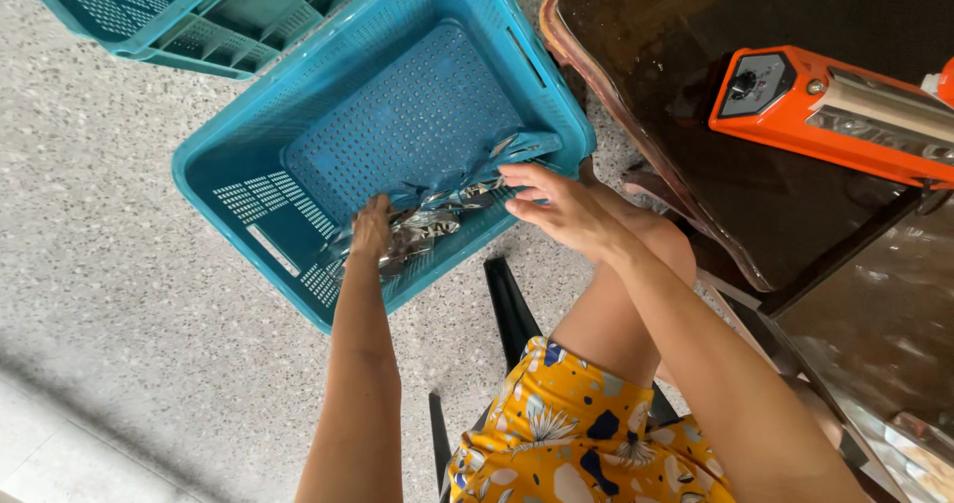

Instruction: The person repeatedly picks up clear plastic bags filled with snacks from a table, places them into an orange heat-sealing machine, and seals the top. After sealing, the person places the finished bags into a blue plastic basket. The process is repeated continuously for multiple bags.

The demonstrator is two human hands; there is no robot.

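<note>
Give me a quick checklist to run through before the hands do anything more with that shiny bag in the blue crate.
1. Left hand on the silvery plastic bag: ok.
2. Right hand open above the bag's other end, grip not closed: not ok.
3. Bag inside the blue crate, against its near wall: ok.
4. Bag's contents: cannot tell.
5. Orange sealer sitting on the dark table: ok.

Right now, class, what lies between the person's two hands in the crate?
In the head view, shiny silver foil bags lie between the left hand and the right hand, inside the blue crate; the left hand touches them.
</note>
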